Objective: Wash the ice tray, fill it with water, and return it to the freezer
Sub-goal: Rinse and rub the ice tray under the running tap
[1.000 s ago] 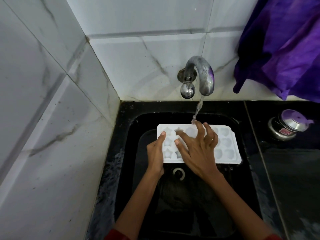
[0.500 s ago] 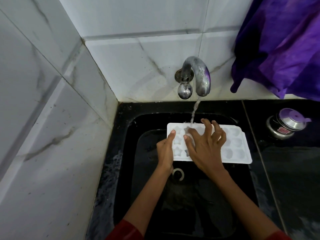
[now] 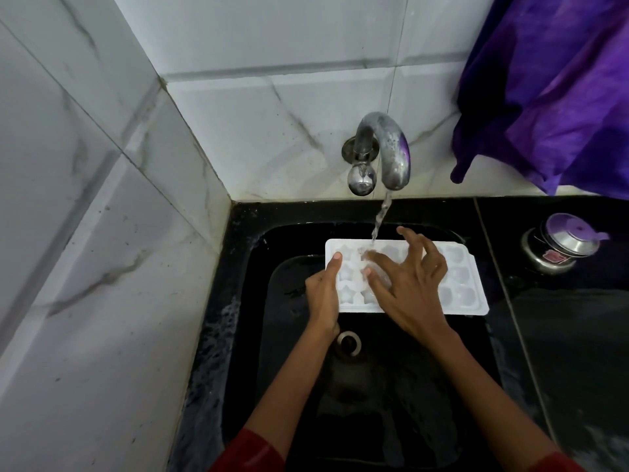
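A white ice tray (image 3: pixel 459 277) with star-shaped and round cells is held level over the black sink (image 3: pixel 252 267), under a metal tap (image 3: pixel 391 155) that runs a thin stream of water onto the tray's left part. My left hand (image 3: pixel 323 298) grips the tray's left end, thumb on top of the rim. My right hand (image 3: pixel 408 284) lies spread over the tray's middle, fingertips touching the wet cells near the stream. It hides the middle cells.
White marble-look tiles form the wall behind and at the left. A purple cloth (image 3: pixel 551 90) hangs at the upper right. A small steel tin with a purple lid (image 3: pixel 558 243) stands on the black counter right of the sink. The sink's drain (image 3: pixel 349 344) lies below the tray.
The tray has shifted slightly right and back left under the stream. My right hand's fingers have spread wider and moved over the cells. My left hand keeps its hold.
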The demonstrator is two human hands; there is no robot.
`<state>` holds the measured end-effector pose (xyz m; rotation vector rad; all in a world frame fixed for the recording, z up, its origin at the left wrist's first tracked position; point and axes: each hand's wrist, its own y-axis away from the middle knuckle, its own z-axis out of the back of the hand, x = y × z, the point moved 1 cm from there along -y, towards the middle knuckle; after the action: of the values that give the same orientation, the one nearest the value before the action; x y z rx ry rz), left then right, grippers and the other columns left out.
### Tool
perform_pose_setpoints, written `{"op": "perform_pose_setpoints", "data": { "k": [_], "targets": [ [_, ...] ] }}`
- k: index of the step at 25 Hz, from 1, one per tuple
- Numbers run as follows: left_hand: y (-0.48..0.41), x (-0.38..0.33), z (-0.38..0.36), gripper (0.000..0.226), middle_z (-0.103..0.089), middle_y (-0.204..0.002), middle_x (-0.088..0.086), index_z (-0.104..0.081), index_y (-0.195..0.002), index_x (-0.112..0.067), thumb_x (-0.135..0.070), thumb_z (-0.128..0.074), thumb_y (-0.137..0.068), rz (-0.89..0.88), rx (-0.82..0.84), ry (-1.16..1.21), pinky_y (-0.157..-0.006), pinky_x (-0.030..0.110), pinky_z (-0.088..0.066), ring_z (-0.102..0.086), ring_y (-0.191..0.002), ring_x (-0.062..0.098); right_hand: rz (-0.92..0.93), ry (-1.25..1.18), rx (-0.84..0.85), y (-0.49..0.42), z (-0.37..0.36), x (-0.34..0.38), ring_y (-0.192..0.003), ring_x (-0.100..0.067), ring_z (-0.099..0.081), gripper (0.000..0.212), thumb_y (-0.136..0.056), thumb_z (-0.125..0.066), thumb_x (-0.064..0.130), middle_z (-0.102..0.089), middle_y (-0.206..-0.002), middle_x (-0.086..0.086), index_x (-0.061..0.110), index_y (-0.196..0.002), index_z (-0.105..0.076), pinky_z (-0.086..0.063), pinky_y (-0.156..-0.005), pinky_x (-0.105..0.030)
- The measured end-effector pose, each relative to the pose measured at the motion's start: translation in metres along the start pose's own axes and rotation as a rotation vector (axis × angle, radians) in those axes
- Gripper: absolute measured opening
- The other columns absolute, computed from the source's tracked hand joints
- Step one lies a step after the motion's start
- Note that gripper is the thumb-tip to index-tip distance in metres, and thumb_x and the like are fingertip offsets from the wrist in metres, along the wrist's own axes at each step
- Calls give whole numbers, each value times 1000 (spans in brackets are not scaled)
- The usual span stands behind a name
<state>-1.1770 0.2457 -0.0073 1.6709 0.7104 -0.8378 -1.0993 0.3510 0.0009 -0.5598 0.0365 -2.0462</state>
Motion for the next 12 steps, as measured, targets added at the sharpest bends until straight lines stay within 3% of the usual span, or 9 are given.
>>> {"op": "perform_pose_setpoints", "data": {
  "k": [3,5,8,12],
  "targets": [
    [-1,0,0,32,-71,-86,19,-70,-83,0,-31,-65,-88,0,1,-2,-75,42,-57,-68,-77,30,-29,-125,16,6,4,3,-136,-27,-10,42,-87,-42,56,-19,-149,-2,36,-116,-65,-11,-106,-41],
    [-1,1,2,34,-70,-85,20,-69,-85,2,-32,-65,-88,-5,-23,-7,-74,41,-56,-67,-77,31,-26,-245,17,9,12,1,-136,-24,-8,35,-86,-45,52,-19,-147,1,35,-102,-71,-9,-107,-37],
    [-2,4,5,31,-72,-84,17,-71,-81,-1,-31,-65,-88,7,-26,5,-72,39,-57,-68,-75,29,101,-128,37,15,15,-2,-134,-27,-12,34,-87,-42,47,-21,-144,0,33,-102,-69,-8,-104,-31],
    [2,1,1,30,-73,-84,15,-71,-80,-4,-32,-64,-89,-9,-2,15,-73,40,-57,-69,-75,28,137,-59,50,15,10,-1,-132,-29,-19,34,-87,-42,45,-27,-139,-3,31,-107,-65,-13,-102,-37]
  ]
}}
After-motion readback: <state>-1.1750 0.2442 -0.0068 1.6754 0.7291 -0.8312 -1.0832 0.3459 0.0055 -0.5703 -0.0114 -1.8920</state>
